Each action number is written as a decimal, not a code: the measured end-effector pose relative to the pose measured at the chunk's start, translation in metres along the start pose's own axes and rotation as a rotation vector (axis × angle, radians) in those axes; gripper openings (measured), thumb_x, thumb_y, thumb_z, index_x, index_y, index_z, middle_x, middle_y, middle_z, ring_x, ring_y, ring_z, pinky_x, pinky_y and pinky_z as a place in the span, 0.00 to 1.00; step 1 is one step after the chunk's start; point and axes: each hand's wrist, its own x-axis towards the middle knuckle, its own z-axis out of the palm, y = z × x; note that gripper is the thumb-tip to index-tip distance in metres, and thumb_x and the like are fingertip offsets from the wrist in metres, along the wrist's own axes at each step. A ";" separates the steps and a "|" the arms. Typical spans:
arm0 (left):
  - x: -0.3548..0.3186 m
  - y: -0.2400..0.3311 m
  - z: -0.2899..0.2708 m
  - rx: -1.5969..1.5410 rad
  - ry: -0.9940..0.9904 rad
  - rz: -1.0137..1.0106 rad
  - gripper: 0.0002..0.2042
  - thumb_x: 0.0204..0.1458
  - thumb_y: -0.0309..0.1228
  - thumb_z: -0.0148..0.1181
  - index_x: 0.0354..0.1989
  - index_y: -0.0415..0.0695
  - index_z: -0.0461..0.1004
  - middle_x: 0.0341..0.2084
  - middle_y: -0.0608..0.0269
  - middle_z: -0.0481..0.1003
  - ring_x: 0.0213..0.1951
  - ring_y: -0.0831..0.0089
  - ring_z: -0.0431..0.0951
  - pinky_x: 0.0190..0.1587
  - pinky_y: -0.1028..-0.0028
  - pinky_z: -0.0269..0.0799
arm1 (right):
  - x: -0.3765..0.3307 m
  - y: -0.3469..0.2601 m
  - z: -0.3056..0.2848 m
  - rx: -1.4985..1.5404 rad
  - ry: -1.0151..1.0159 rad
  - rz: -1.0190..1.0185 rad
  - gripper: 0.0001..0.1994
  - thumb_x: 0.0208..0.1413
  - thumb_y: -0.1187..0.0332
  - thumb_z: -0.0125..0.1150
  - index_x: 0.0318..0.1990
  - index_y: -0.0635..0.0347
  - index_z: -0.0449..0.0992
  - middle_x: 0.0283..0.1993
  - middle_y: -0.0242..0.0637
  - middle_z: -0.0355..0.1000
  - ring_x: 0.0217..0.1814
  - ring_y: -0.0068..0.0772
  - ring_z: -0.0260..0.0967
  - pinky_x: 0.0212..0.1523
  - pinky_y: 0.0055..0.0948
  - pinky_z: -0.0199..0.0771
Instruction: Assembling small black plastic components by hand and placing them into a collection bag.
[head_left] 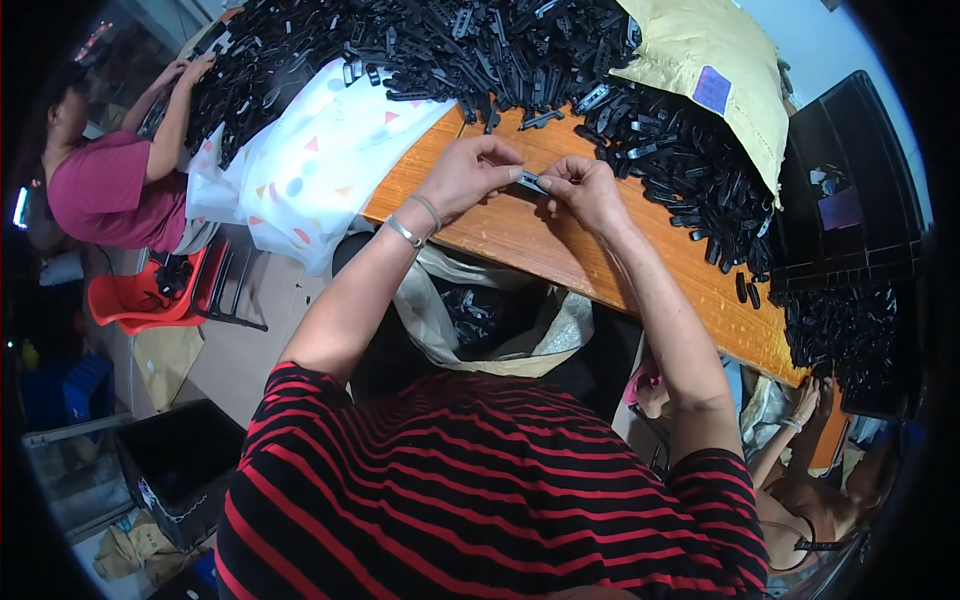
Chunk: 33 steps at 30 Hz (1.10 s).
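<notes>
Assembly workshop: wooden bench [560, 250] heaped with black plastic parts [480, 50].

The heap of small plastic parts [480, 45] is black, the table [560, 250] orange-brown. A white cloth [320, 160] carries pastel triangles and dots. The sack [710, 70] is dull yellow with a purplish patch. The shirt [470, 490] is black with red stripes; the stool [140, 300] is red, the bin [850, 180] apparently black.

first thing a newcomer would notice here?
The huge heap of small black plastic parts piled across the far side of the orange wooden table. Next, at the near edge, the left hand and right hand pinching one small black plastic piece between them.
</notes>
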 end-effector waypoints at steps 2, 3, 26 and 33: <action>0.004 -0.003 -0.001 0.045 -0.024 -0.052 0.08 0.49 0.25 0.63 0.37 0.38 0.74 0.20 0.70 0.71 0.22 0.84 0.70 0.24 0.86 0.64 | 0.007 0.004 0.004 0.030 0.008 0.019 0.03 0.54 0.76 0.60 0.30 0.65 0.74 0.22 0.31 0.72 0.19 0.18 0.69 0.18 0.16 0.68; 0.005 -0.006 0.000 0.076 0.014 -0.045 0.07 0.49 0.25 0.63 0.35 0.37 0.74 0.20 0.70 0.72 0.22 0.84 0.70 0.24 0.85 0.64 | 0.010 0.005 0.005 0.039 0.016 0.035 0.05 0.52 0.75 0.62 0.28 0.64 0.73 0.21 0.31 0.71 0.18 0.19 0.69 0.17 0.18 0.68; -0.030 -0.012 -0.008 0.653 -0.161 -0.011 0.08 0.46 0.29 0.65 0.28 0.37 0.75 0.20 0.63 0.75 0.24 0.78 0.73 0.30 0.76 0.70 | -0.028 0.012 0.006 -0.617 -0.139 -0.053 0.20 0.41 0.51 0.72 0.24 0.61 0.77 0.20 0.42 0.72 0.24 0.36 0.71 0.30 0.32 0.70; 0.001 0.002 -0.038 0.697 0.187 0.186 0.14 0.46 0.27 0.62 0.42 0.42 0.74 0.35 0.56 0.74 0.39 0.66 0.75 0.42 0.71 0.71 | -0.039 -0.001 -0.059 -0.975 0.459 -0.265 0.16 0.47 0.68 0.65 0.44 0.59 0.73 0.40 0.47 0.71 0.36 0.49 0.73 0.37 0.40 0.73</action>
